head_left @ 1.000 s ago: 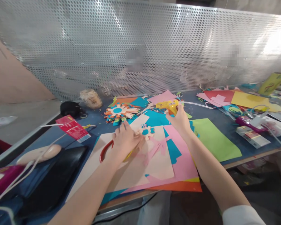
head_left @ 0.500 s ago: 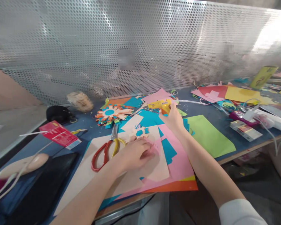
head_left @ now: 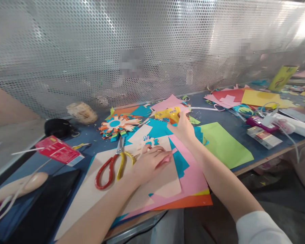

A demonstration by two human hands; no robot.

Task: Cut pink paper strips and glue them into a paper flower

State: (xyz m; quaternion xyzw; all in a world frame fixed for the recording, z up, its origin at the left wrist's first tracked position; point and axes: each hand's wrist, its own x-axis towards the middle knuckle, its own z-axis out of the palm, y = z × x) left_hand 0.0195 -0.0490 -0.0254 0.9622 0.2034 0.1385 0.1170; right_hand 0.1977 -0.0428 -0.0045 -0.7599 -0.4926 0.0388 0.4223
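Right hand (head_left: pixel 185 128) around plastic glue gun (head_left: pixel 167 114)

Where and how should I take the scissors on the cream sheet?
Grip the red handle loop, probably from its near left: the scissors seem to lie flat, loops on the near side, blades pointing away, and the left hand crowds the yellow loop.

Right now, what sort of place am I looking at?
Probably a paper-craft workspace: sheets of coloured paper lie spread about, with scissors among them and what looks like a yellow glue gun in the right hand.
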